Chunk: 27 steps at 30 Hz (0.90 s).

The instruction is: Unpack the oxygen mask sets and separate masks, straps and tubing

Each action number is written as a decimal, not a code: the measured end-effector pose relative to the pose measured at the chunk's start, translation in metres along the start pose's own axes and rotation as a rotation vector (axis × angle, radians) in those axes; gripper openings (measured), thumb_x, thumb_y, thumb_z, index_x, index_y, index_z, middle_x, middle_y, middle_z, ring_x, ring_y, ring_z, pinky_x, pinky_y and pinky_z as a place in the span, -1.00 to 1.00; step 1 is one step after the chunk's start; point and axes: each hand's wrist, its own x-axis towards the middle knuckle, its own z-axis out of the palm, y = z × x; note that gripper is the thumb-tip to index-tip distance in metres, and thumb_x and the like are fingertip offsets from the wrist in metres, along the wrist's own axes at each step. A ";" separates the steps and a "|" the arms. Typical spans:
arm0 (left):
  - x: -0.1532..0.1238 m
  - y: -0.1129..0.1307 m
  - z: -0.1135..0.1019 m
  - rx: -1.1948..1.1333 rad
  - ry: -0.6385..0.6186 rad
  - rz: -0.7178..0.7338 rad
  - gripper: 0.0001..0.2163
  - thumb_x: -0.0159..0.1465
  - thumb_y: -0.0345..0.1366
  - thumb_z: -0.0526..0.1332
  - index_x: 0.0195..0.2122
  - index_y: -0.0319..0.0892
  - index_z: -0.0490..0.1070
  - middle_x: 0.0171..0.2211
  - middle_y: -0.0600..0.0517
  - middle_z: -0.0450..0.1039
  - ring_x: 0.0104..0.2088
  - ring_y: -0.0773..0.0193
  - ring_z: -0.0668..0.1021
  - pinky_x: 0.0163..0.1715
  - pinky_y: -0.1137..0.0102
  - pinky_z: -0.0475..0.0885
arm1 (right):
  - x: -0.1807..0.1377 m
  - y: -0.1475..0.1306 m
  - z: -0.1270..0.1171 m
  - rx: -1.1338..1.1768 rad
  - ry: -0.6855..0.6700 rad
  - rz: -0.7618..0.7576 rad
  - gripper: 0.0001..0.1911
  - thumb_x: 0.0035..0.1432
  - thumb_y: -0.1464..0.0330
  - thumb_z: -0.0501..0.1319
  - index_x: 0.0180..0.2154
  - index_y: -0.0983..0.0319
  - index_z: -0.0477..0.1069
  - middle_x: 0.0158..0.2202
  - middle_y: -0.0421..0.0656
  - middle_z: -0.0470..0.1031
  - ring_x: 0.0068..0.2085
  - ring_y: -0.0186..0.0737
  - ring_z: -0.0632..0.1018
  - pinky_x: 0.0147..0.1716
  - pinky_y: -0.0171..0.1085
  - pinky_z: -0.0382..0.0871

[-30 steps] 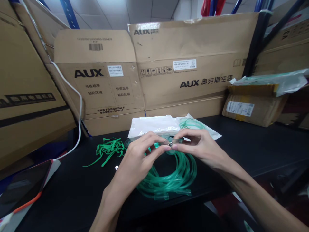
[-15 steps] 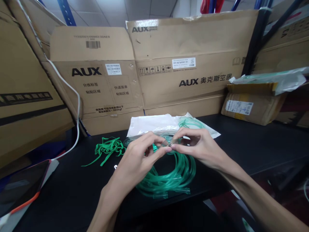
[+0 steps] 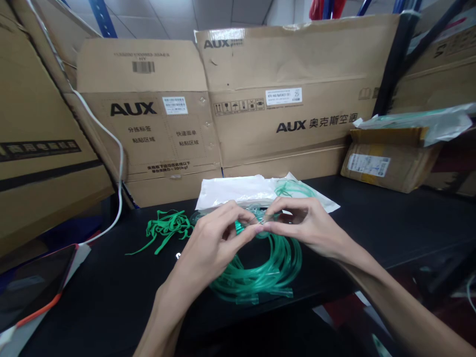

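Observation:
My left hand [image 3: 211,245] and my right hand [image 3: 303,225] meet over the black table [image 3: 390,223], fingertips pinched together on a small clear piece at about the middle of the view. What that piece is I cannot make out. Directly beneath the hands lies a coil of green transparent tubing [image 3: 260,275]. Behind them sits a white plastic bag [image 3: 238,191] with more green tubing [image 3: 293,188] showing inside.
A bundle of green straps [image 3: 165,228] lies left of the coil. A phone with an orange edge [image 3: 33,287] rests at the near left, a white cable [image 3: 117,168] above it. AUX cardboard boxes [image 3: 290,94] wall the back; a smaller carton [image 3: 386,156] stands at right.
Both hands stay pinched on the small piece, shifting only slightly upward; the view has tilted a little.

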 end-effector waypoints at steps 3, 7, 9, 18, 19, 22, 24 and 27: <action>0.000 0.000 0.000 0.002 -0.007 0.008 -0.92 0.37 -0.26 0.28 -0.26 -0.12 0.47 -0.40 0.18 0.33 -0.50 0.42 0.31 -0.46 0.48 0.22 | 0.000 0.000 0.001 -0.004 -0.004 0.000 -0.89 0.11 0.32 0.43 -0.35 0.20 0.58 -0.35 -0.24 0.56 -0.33 -0.31 0.49 -0.36 -0.33 0.32; 0.000 -0.001 0.000 0.002 -0.005 0.011 -0.93 0.37 -0.28 0.27 -0.26 -0.12 0.45 -0.38 0.18 0.33 -0.49 0.43 0.32 -0.45 0.48 0.23 | 0.000 0.000 0.002 0.013 -0.010 0.002 -0.90 0.11 0.33 0.44 -0.36 0.20 0.58 -0.34 -0.24 0.55 -0.32 -0.32 0.49 -0.35 -0.34 0.34; 0.000 0.000 0.000 -0.005 0.001 0.023 -0.94 0.37 -0.31 0.27 -0.27 -0.12 0.44 -0.38 0.18 0.33 -0.49 0.43 0.32 -0.45 0.48 0.24 | 0.001 0.000 0.002 0.030 -0.020 0.000 -0.92 0.11 0.34 0.43 -0.35 0.19 0.58 -0.33 -0.24 0.55 -0.29 -0.32 0.51 -0.31 -0.34 0.36; -0.001 0.010 -0.003 -0.347 0.024 0.114 -0.83 0.20 -0.33 0.44 -0.23 -0.07 0.50 -0.27 0.15 0.45 -0.38 0.41 0.47 -0.44 0.55 0.37 | -0.002 0.003 -0.004 0.452 -0.224 -0.014 -0.87 0.11 0.49 0.43 -0.29 0.18 0.58 -0.24 -0.22 0.56 -0.16 -0.30 0.57 -0.13 -0.29 0.43; -0.001 0.011 -0.004 -0.375 0.018 0.111 -0.84 0.21 -0.33 0.43 -0.22 -0.06 0.51 -0.26 0.14 0.45 -0.36 0.40 0.48 -0.41 0.54 0.39 | -0.002 0.003 -0.004 0.487 -0.231 -0.020 -0.86 0.10 0.50 0.43 -0.29 0.18 0.57 -0.25 -0.22 0.56 -0.17 -0.31 0.57 -0.14 -0.30 0.43; -0.001 0.013 -0.005 -0.413 0.015 0.106 -0.91 0.25 -0.35 0.40 -0.25 -0.06 0.53 -0.25 0.12 0.45 -0.33 0.38 0.50 -0.36 0.51 0.42 | -0.002 0.002 -0.002 0.520 -0.245 -0.040 -0.79 0.03 0.54 0.46 -0.28 0.18 0.58 -0.24 -0.22 0.56 -0.15 -0.30 0.56 -0.12 -0.28 0.41; -0.001 0.015 -0.005 -0.422 0.013 0.090 -0.91 0.23 -0.37 0.41 -0.28 -0.07 0.54 -0.27 0.12 0.45 -0.33 0.37 0.50 -0.36 0.51 0.42 | -0.002 0.000 0.000 0.479 -0.241 -0.063 -0.77 0.00 0.55 0.48 -0.29 0.18 0.60 -0.25 -0.22 0.55 -0.16 -0.28 0.55 -0.11 -0.25 0.39; -0.001 0.018 -0.005 -0.436 0.011 0.060 -0.92 0.22 -0.38 0.41 -0.33 -0.09 0.54 -0.29 0.10 0.44 -0.33 0.36 0.50 -0.37 0.50 0.42 | -0.004 -0.003 0.002 0.382 -0.206 -0.090 -0.82 0.04 0.55 0.45 -0.32 0.17 0.61 -0.29 -0.23 0.53 -0.19 -0.27 0.53 -0.12 -0.24 0.36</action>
